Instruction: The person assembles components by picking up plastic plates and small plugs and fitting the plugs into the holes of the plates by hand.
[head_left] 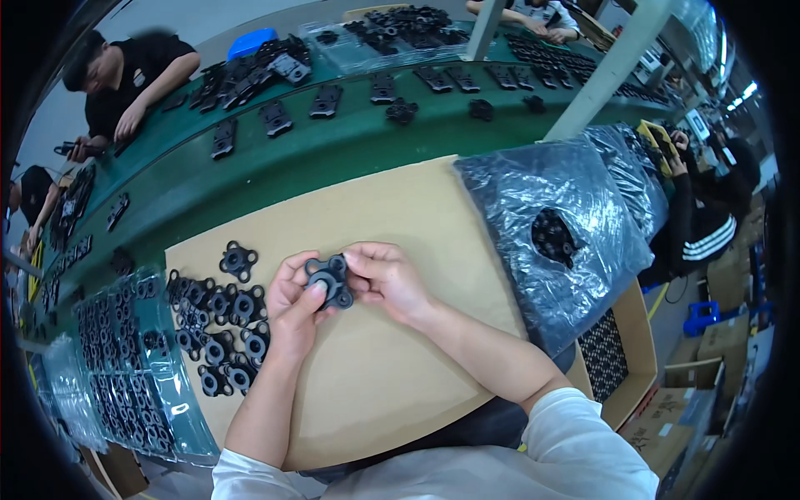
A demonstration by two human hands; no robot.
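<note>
My left hand (294, 304) grips a black plastic part (331, 281) with a round raised centre and looped lobes, its thumb pressed on the front. At the part's upper right, my right hand (388, 278) pinches one lobe between thumb and fingers. Both hands hold the part above a tan cardboard sheet (400, 358). Left of my left hand lies a loose cluster of similar black parts (218, 302), several of them overlapping. One such part (238, 260) sits apart at the cluster's far side. Whatever my fingertips touch behind the held part is hidden.
Beyond the cardboard runs a green conveyor belt (292, 171) with black plates (325, 101). A plastic-wrapped stack (554, 225) stands at right, near an open carton (637, 375). Clear sheets with rows of parts (125, 367) lie at left. Co-workers (137, 79) sit across the belt and at right.
</note>
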